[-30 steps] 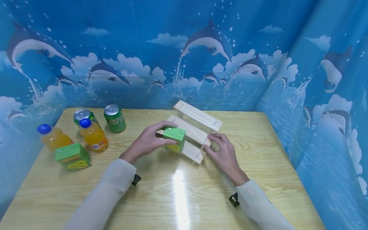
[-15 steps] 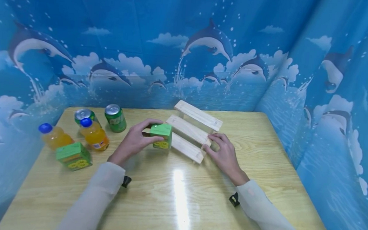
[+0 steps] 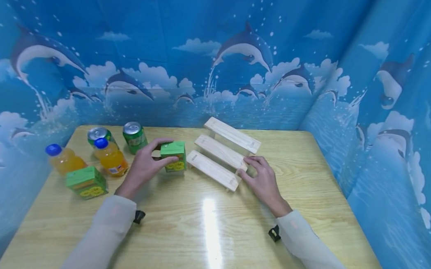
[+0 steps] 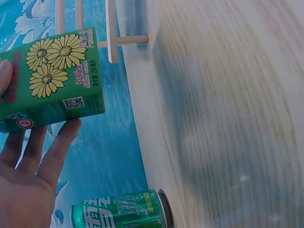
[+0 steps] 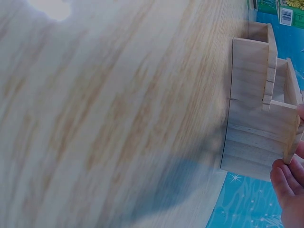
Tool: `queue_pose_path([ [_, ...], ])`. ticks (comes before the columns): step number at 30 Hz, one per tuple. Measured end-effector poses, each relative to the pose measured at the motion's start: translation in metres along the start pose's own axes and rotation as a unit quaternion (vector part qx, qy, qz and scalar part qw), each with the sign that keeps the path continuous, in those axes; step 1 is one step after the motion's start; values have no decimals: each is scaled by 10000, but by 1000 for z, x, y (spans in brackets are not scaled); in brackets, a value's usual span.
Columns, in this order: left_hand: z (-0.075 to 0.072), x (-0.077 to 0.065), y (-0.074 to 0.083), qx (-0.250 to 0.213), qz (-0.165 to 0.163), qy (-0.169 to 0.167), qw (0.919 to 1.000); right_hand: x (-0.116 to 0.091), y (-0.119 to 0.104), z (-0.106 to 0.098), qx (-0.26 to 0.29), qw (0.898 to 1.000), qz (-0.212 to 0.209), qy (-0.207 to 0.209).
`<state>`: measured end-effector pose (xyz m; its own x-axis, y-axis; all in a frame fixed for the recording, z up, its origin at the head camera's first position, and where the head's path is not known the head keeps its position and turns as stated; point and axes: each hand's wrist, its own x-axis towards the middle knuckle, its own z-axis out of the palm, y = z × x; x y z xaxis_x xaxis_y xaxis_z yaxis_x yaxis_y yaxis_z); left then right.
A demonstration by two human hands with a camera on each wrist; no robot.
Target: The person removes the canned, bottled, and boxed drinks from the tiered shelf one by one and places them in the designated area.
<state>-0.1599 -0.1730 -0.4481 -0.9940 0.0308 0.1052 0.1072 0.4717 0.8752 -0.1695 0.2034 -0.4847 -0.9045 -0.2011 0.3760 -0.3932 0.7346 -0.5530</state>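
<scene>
My left hand [image 3: 144, 163] grips a small green drink carton [image 3: 174, 156] between thumb and fingers, left of the wooden step rack [image 3: 218, 152]. Yellow flowers show on the carton's side in the left wrist view, where it hangs above the tabletop. The rack has three pale plank steps, rising toward the back. Fingers and thumb of my right hand [image 3: 264, 182] pinch the right end of the middle step. From the right wrist, the rack's side panel [image 5: 256, 128] is visible, and part of the right hand [image 5: 290, 185] is cut off by the frame edge.
On the table's left stand two green cans [image 3: 135, 138], two orange drink bottles [image 3: 112, 159] with blue caps, and a second green carton [image 3: 86, 183]. A blue dolphin-print curtain [image 3: 190, 67] closes off the back and sides of the wooden table [image 3: 179, 239].
My left hand has moved left with the carton, from over the rack's lowest step to beside the rack, uncovering that step. The right hand and the rack have stayed put.
</scene>
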Motion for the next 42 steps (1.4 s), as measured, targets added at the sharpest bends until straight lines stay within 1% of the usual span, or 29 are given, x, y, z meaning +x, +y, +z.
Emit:
queue_pose_path([
  [6,-3,-6,-1,117,-186,386,9990,0,1,0,35,10000,-19,31],
  [13,-7,-14,-6,203,-328,885,9953,0,2,1,67,10000,-52,49],
  [22,-19,-26,-10,336,-544,1194,9908,0,3,1,42,10000,-13,19],
  [28,-23,-32,-11,645,-574,1424,9860,0,2,2,47,9999,-69,73],
  [32,-25,-38,-12,867,-716,1557,9814,0,4,2,19,9999,-91,93],
  [42,-33,-50,-22,942,-910,1899,9730,0,3,2,16,9999,-84,65],
])
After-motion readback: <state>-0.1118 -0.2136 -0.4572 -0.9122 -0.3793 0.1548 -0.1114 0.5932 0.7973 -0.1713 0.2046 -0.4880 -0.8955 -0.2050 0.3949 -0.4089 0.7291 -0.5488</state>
